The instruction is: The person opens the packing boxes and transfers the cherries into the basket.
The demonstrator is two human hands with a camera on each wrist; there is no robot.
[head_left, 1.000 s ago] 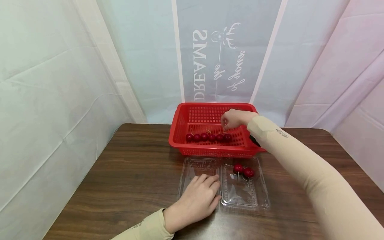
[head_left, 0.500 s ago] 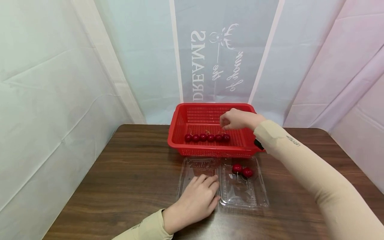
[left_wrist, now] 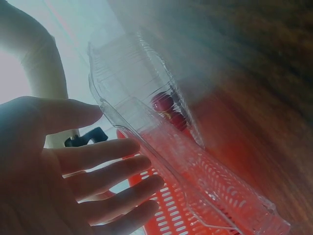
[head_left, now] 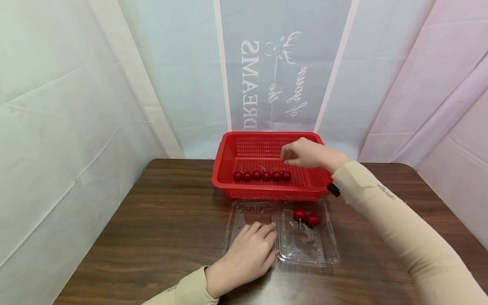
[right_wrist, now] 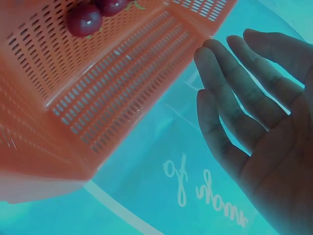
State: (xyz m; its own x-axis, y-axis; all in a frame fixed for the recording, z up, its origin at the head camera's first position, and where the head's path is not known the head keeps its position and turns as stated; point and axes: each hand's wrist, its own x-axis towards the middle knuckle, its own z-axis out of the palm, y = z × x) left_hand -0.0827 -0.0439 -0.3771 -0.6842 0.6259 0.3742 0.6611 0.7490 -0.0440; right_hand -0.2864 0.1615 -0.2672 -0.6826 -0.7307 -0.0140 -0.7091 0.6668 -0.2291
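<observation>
My left hand (head_left: 248, 254) rests on the left half of an unfolded clear plastic clamshell box (head_left: 305, 250), its fingers (left_wrist: 117, 149) relaxed along the box edge. Two dark red cherries (head_left: 300, 214) with stems lie in the right half of that box. Behind it stands a red slotted plastic basket (head_left: 267, 192). Inside the basket, several cherries (head_left: 266, 175) form a row near the front wall, stems pointing back. Above the basket's right part hovers my right hand (head_left: 305, 153), fingers loosely bent. In the right wrist view that hand holds nothing and is apart from the cherries (right_wrist: 84, 19).
A dark wood-grain table (head_left: 160, 220) carries the box and basket. Pale cloth (head_left: 183, 84) with white lettering hangs behind, and white cloth walls close in both sides. A small black object (head_left: 333, 189) sits at my right wrist by the basket's rim.
My right wrist and forearm have shifted right and slightly toward me, with the hand still above the basket. My left hand and the cherries keep their places; the head view has drifted slightly.
</observation>
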